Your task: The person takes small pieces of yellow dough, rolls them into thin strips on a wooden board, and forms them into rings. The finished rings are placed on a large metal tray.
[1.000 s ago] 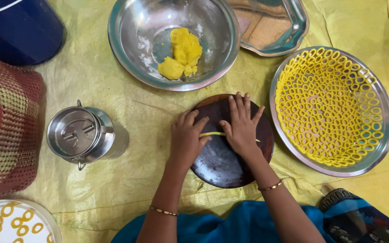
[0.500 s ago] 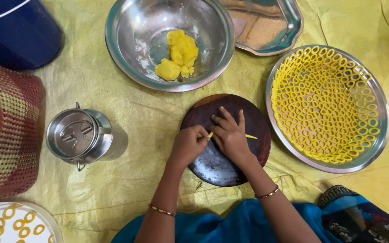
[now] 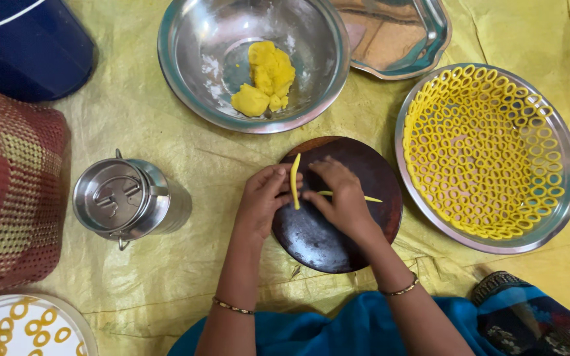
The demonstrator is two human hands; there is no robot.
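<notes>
Pinching thin dough strand (image 3: pixel 295 179) between your left hand (image 3: pixel 263 198) and right hand (image 3: pixel 339 196) fingertips, seemingly closed on it; overpulling over board (image 3: pixel 324 237) risks snapping.

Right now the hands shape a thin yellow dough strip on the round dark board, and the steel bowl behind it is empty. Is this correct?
Not quite: the head view shows the steel bowl holding yellow dough lumps. The rest is right.

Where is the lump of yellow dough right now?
The yellow dough lies inside the steel bowl at top centre, just beyond the dark round board.
</notes>
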